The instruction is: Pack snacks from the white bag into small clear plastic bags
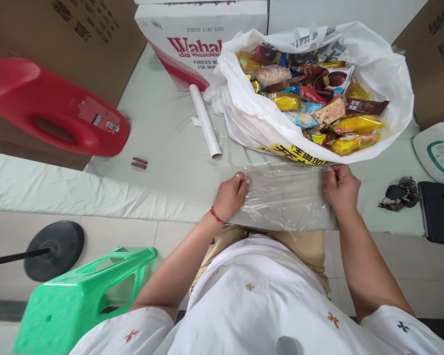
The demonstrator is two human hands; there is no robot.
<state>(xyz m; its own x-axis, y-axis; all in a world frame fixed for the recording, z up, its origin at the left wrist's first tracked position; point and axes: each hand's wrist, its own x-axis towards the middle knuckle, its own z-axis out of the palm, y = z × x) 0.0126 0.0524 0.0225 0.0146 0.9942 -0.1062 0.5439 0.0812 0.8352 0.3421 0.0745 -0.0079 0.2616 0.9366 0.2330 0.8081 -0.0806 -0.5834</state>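
Note:
A clear plastic bag [284, 195] is stretched flat between my two hands, over the front edge of the table. My left hand [232, 195] pinches its left side, a red string bracelet around the wrist. At the other side, my right hand [342, 187] is closed on the bag's upper right edge. Just beyond the bag stands a large white plastic bag [240, 118], wide at the mouth. Inside it lie many wrapped snacks [329, 103] in yellow, brown, red and blue packets.
On the pale-covered table [163, 182] are a white roll [205, 123], a white-and-red carton [192, 44], a red jug [59, 108], keys [400, 193], a black phone [441, 212] and a white bottle [440, 150]. A green stool [77, 301] and a round black base [55, 249] stand on the floor.

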